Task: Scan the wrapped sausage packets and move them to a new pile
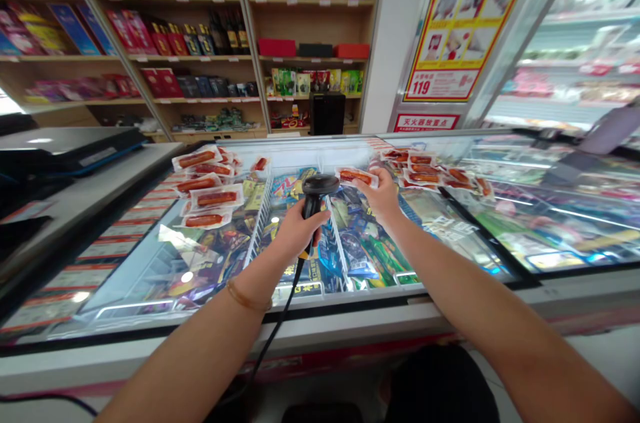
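Note:
My left hand (299, 231) is closed round the handle of a black corded barcode scanner (320, 184), whose head points toward my right. Between the fingers of my right hand (381, 195) is the end of a clear-wrapped sausage packet (354, 176), held just to the right of the scanner head. On the freezer's glass top (150, 276), a loose group of sausage packets (216, 197) lies to the left. Another cluster of sausage packets (425, 172) is spread on the glass beyond my right hand. The scanner's cable (280, 330) runs down past my left forearm.
Under the glass are bagged frozen goods (380, 250) and white wire dividers (260, 213). A counter with a dark flat device (90, 146) stands at left. Shelves (310, 3) of boxes line the back, beside a red-and-yellow poster (470, 16). A black box (327, 113) stands behind the freezer.

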Demonstrator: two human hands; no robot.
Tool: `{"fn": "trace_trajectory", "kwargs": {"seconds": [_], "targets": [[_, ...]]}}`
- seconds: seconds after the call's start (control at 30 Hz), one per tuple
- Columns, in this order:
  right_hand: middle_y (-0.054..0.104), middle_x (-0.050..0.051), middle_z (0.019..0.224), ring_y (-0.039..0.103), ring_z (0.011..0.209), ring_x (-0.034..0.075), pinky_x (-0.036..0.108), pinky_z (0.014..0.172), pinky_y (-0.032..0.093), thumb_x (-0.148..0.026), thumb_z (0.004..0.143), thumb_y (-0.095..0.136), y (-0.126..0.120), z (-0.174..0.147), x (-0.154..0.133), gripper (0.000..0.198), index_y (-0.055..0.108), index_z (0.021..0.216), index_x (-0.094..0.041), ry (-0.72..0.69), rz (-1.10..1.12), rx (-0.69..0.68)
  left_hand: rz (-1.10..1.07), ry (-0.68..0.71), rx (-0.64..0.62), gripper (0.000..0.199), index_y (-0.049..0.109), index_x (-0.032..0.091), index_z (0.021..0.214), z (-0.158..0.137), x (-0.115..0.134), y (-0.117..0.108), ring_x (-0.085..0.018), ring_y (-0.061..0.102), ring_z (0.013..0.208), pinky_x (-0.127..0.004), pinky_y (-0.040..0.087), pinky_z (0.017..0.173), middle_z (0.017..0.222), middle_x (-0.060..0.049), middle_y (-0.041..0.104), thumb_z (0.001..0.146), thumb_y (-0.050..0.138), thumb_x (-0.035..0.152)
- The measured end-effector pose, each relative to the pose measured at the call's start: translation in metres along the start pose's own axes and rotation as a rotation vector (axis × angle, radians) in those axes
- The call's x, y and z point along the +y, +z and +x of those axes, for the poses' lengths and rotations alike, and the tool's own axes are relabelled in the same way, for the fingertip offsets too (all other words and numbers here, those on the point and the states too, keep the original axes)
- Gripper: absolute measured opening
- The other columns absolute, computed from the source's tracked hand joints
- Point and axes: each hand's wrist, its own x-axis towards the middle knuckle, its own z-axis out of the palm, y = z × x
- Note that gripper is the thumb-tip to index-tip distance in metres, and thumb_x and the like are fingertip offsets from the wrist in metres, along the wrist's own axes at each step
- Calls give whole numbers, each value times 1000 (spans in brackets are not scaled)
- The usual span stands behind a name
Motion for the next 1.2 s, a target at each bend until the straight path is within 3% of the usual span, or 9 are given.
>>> {"fn": "trace_trajectory", "kwargs": {"seconds": [0.17, 0.8, 0.93, 1.03, 1.13, 1.2], "targets": [[50, -6, 68, 46, 61, 12, 28, 62, 40, -45, 63, 76, -2, -3, -11, 40, 49, 82, -22, 24, 11, 96, 41, 3, -19, 39, 55, 19, 97, 0, -1, 0, -10, 43, 33, -22, 34, 38, 43, 7, 49, 72, 74, 40], [53, -4, 73, 50, 65, 14, 29, 65, 42, -45, 65, 74, -1, -3, -8, 39, 49, 84, -22, -33, -28, 67, 75, 6, -55, 33, 54, 21, 87, -3, -2, 1, -10, 43, 33, -22, 33, 39, 42, 7, 47, 72, 75, 40], [59, 0, 84, 55, 74, 18, 34, 75, 47, -39, 67, 70, 1, -6, 2, 35, 50, 91, -22, -15, -95, 81, -26, -29, 66, 34, 54, 20, 87, -2, 2, 2, -9, 44, 33, -22, 33, 39, 46, 7, 50, 70, 77, 38], [64, 6, 99, 61, 89, 23, 40, 87, 48, -32, 72, 59, 8, -8, 1, 29, 54, 99, -22, -18, -160, 16, -156, -60, 182, 35, 54, 19, 87, -1, 15, -4, -8, 45, 36, -22, 34, 39, 54, 5, 53, 67, 77, 36], [67, 8, 106, 62, 100, 26, 43, 94, 46, -29, 75, 54, 28, -8, -13, 28, 57, 102, -22, -94, -187, -106, -200, -19, 273, 34, 52, 19, 83, -3, 31, -27, -8, 46, 37, -22, 35, 38, 58, 4, 55, 66, 77, 35], [68, 7, 105, 63, 97, 26, 43, 92, 47, -31, 74, 56, 51, -7, -27, 29, 58, 102, -23, -123, -122, -193, -154, 35, 354, 32, 51, 20, 82, -8, 40, -51, -8, 45, 36, -22, 34, 37, 55, 5, 53, 66, 75, 34]]}}
